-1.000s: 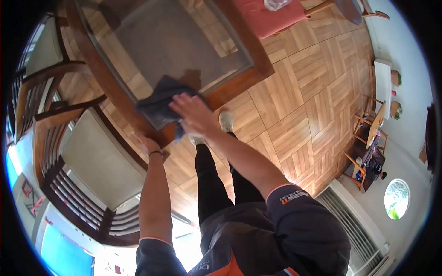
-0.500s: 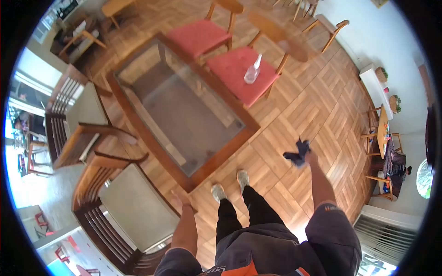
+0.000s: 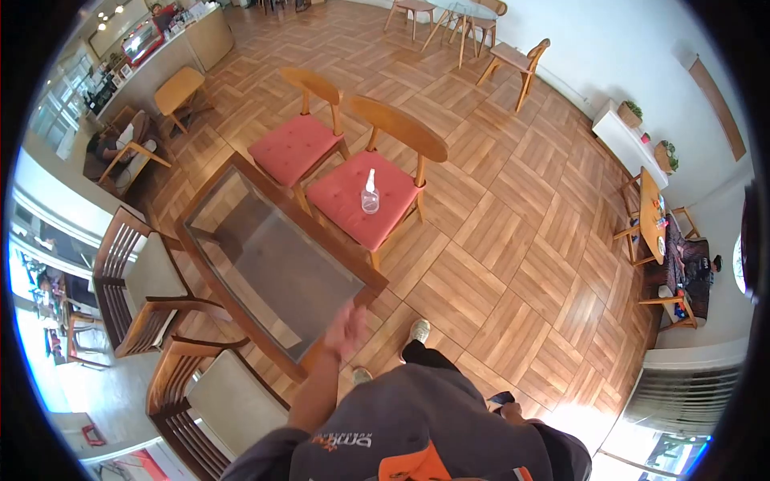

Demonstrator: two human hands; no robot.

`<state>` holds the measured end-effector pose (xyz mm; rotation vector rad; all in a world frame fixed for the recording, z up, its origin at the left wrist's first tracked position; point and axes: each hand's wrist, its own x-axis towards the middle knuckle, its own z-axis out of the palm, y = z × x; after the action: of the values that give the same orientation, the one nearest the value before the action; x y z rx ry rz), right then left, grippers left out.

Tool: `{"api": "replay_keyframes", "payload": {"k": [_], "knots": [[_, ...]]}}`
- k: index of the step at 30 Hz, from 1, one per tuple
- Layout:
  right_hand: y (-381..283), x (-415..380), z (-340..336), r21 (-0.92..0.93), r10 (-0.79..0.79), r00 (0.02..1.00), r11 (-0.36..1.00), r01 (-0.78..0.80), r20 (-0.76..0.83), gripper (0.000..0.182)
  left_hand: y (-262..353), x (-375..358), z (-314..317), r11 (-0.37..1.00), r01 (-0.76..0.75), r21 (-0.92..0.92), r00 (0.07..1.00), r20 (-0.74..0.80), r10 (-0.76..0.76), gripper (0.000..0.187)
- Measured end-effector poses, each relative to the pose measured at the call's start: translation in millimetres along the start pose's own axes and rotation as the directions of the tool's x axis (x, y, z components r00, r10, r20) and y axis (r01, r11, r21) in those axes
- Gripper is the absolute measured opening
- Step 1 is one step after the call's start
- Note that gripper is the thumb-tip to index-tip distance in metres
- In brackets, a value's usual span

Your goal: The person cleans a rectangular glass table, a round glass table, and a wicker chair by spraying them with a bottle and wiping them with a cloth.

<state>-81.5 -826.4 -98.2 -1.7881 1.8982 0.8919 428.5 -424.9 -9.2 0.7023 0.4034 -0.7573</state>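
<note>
My left hand (image 3: 346, 330) reaches forward with its fingers stretched out, a little blurred and holding nothing. In this view it overlaps the near edge of the glass-topped wooden table (image 3: 333, 256). Low beside my body, my right hand (image 3: 512, 411) is closed on a dark cloth (image 3: 502, 398); my shirt hides part of that hand. A clear spray bottle (image 3: 370, 199) with a white top stands upright on the red seat of the nearer wooden chair (image 3: 353, 192).
Another red-seated chair (image 3: 297, 151) stands along the table's far side. Two slatted armchairs with pale seats (image 3: 237, 397) line its left side. Parquet floor (image 3: 513, 264) stretches to the right, toward a white shelf (image 3: 634, 144) with plants. A counter (image 3: 188, 48) lies at the back left.
My view has lifted and shifted toward the room. My right hand drew back to my side with the cloth, while my left hand moved forward over the table's edge.
</note>
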Motion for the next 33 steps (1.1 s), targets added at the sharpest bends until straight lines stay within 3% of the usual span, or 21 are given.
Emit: {"api": "replay_keyframes", "payload": {"k": [1,2,4,5,6,7,8,9,10,11,14,17,20,22,23,25,27,28,32,33], "knots": [[-3.2,26.9,6.8,-0.013,-0.018,1.0,1.0,0.018,0.022,0.039,27.9,40.8,33.2,0.954,-0.04,0.298,0.991,-0.111,0.076,0.042],[-15.2,55.0,10.3,-0.068,-0.094,0.995,0.993,0.096,0.037,0.039,47.5,69.9,71.2,0.849,-0.028,0.527,0.949,-0.254,0.188,0.029],[-59.4,69.7,-34.1,-0.337,-0.461,0.877,0.81,0.479,0.137,0.047,41.9,172.4,64.1,0.687,-0.251,0.682,0.876,-0.142,0.461,0.029],[-64.2,133.3,-7.5,0.268,-0.171,0.983,0.952,0.147,0.07,0.05,47.1,182.8,85.6,0.605,-0.097,0.79,0.879,-0.218,0.425,0.031],[-96.3,123.0,-48.1,0.122,-0.331,0.937,0.94,0.318,0.109,0.055,59.0,199.6,109.7,0.497,0.051,0.866,0.871,-0.282,0.402,0.034],[-133.3,115.7,-80.1,0.066,-0.288,0.958,0.956,0.287,-0.003,0.06,67.7,244.8,94.3,-0.221,0.052,0.974,0.938,0.028,0.345,0.038],[-163.6,108.0,-115.0,0.04,-0.386,0.922,0.921,0.386,-0.028,0.062,64.3,269.0,85.5,-0.48,0.062,0.875,0.961,0.078,0.267,0.044],[-202.1,69.6,-156.7,0.133,-0.343,0.936,0.927,0.351,-0.078,0.065,60.9,293.0,76.7,-0.703,0.042,0.71,0.974,0.127,0.186,0.05],[-228.2,61.6,-180.2,0.196,-0.365,0.924,0.903,0.382,-0.116,0.065,58.7,299.5,92.0,-0.573,0.145,0.807,0.96,0.026,0.278,0.056],[-245.3,75.1,-191.3,0.124,-0.415,0.886,0.887,0.445,-0.209,0.064,60.6,306.5,111.4,-0.427,0.243,0.871,0.931,-0.085,0.356,0.062],[-297.7,86.1,-241.8,0.097,-0.493,0.841,0.847,0.523,-0.222,0.06,79.4,332.0,160.5,0.05,0.462,0.886,0.766,-0.426,0.481,0.08],[-337.5,77.6,-288.4,0.117,-0.544,0.805,0.807,0.579,-0.234,0.056,92.2,376.5,175.9,-0.104,0.48,0.871,0.641,-0.267,0.72,0.089],[-360.3,90.5,-312.9,0.064,-0.545,0.807,0.819,0.571,-0.227,0.054,99.4,434.1,158.4,-0.218,0.439,0.872,0.553,-0.071,0.83,0.075],[-370.8,98.4,-324.4,-0.022,-0.485,0.861,0.873,0.488,-0.155,0.056,121.1,448.3,178.6,0.005,0.525,0.851,0.667,-0.415,0.619,0.058],[-372.6,106.7,-328.3,-0.066,-0.431,0.897,0.902,0.427,-0.094,0.058,120.6,455.9,176.6,0.056,0.502,0.863,0.647,-0.418,0.638,0.041],[-375.6,117.5,-337.6,-0.088,-0.401,0.912,0.915,0.393,-0.091,0.058,118.0,464.0,180.0,0.099,0.468,0.878,0.62,-0.406,0.672,0.033],[-391.2,105.0,-360.8,0.039,-0.314,0.947,0.948,0.317,-0.072,0.062,117.6,466.3,184.9,0.09,0.436,0.895,0.631,-0.376,0.679,0.032],[-397.5,105.6,-367.0,0.079,-0.314,0.944,0.944,0.322,-0.098,0.06,110.2,474.8,169.1,0.018,0.473,0.881,0.601,-0.338,0.724,0.033],[-407.2,163.1,-357.7,0.296,-0.139,0.987,0.942,0.158,-0.085,0.057,118.2,469.2,197.1,0.197,0.495,0.846,0.425,-0.434,0.795,0.037],[-418.4,170.4,-360.6,0.26,-0.125,0.989,0.955,0.142,-0.084,0.059,114.8,474.0,169.0,-0.027,0.545,0.838,0.38,-0.219,0.899,0.035]]}}
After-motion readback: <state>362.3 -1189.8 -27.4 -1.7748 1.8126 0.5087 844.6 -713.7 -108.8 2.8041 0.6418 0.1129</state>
